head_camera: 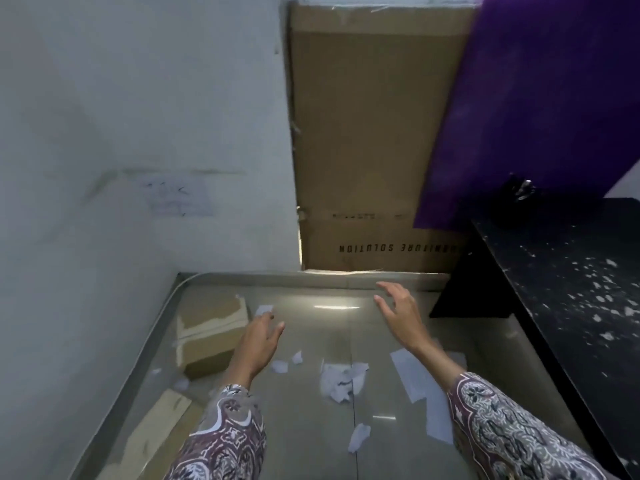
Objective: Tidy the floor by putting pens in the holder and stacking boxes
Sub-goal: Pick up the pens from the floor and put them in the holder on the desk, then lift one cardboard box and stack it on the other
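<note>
1. While both arms reach forward over a glossy grey floor (311, 427), the head view looks down into a room corner.
2. Left hand (258, 344) hovers with fingers loosely spread and holds nothing; it sits just right of a small box (211, 336), and contact cannot be told.
3. Right hand (398, 315) is also spread and holds nothing, well right of the box, above bare floor.
4. Both sleeves (228, 434) carry a maroon and white floral print.
5. The box is brown cardboard, lying on the floor near a white wall (138, 133), with a torn top edge showing pale inner layers.
6. A flat cardboard strip (156, 434) lies on the floor nearer the viewer than the box, along the wall's base.
7. Torn paper scraps (341, 379) are scattered on the floor to the right of the box, between and below the two hands.
8. A longer white paper strip (415, 382) lies further right of the box, partly under the right forearm.
9. A large cardboard sheet (363, 133) stands upright against the far wall, beyond the box, with upside-down print near its bottom.
10. A purple panel (536, 98) leans in front of that sheet's right side.
11. A black bench (571, 289), speckled with white flecks, stands far right of the box.
12. A small dark object at the bench's far end is too blurred to identify.
</note>
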